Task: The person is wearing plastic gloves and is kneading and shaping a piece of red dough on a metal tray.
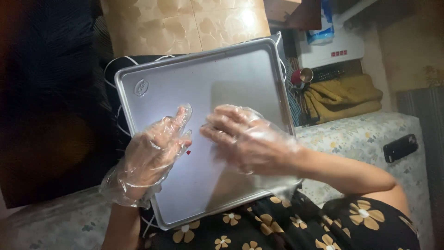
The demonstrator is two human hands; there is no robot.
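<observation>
trays (152, 83): 1 | gloved hands (152, 153): 2 | phones (400, 147): 1 | cups (303, 76): 1

The tray (240, 69) was smooth, brushed metal with a dull sheen. Thin, crinkled clear plastic gloves covered both hands, left (155, 148) and right (245, 139). The bed cover (365, 134) was matt floral cloth; the phone (400, 147) looked glossy black.

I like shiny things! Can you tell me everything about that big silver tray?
The tray is a flat rectangle of dull silver metal with rounded corners and a low raised rim. A small oval stamp sits in its top left corner. It lies tilted on the person's lap, over a dark patterned cloth. Light glares off its middle, and a tiny red speck lies near the centre. Both hands, the left hand and the right hand, in clear plastic gloves, rest over it.
</observation>
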